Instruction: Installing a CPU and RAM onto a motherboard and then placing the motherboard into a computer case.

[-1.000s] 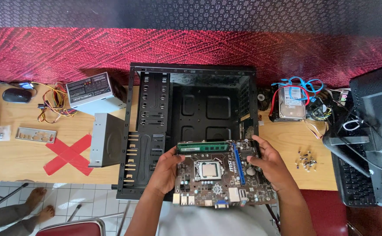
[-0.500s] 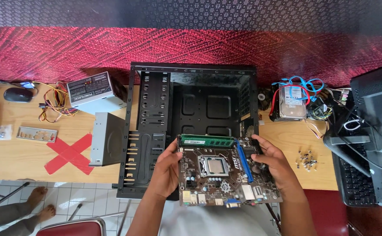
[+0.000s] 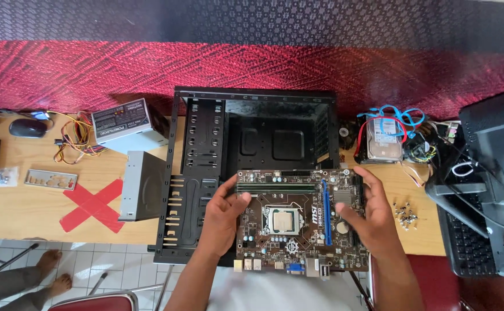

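Here, seen from above, a person holds a brown circuit board (image 3: pixel 298 222) flat with both hands, over the near edge of an open black computer case (image 3: pixel 252 138) that lies on its side on a wooden table (image 3: pixel 10 210). The left hand (image 3: pixel 224 217) grips the board's left edge, thumb on top and fingers curled underneath. The right hand (image 3: pixel 366 214) grips the right edge, thumb resting on the board's upper face and fingers stretched along its side. In the middle of the board sits a square silver processor socket (image 3: pixel 281 220). A green memory stick (image 3: pixel 276 188) runs along the far edge, and a long blue slot (image 3: pixel 325 212) runs down the right part. A row of connectors lines the edge nearest the person.

To the left of the case, touching it, lies a grey metal drive box (image 3: pixel 143 185). Behind that sits a grey power supply (image 3: pixel 124 122) with a bundle of coloured wires (image 3: pixel 76 141). A red tape cross (image 3: pixel 93 206) is stuck to the table, near a thin silver port plate (image 3: pixel 50 179). A black mouse (image 3: pixel 27 128) lies at the far left.

To the right of the case rests a hard drive (image 3: pixel 384 139) under blue and red cables (image 3: pixel 393 115). A small heap of screws (image 3: pixel 404 214) lies near the right hand. A black keyboard (image 3: pixel 465 242) shows at the right edge. Bare feet (image 3: pixel 50 273) of another person show on the tiled floor, lower left
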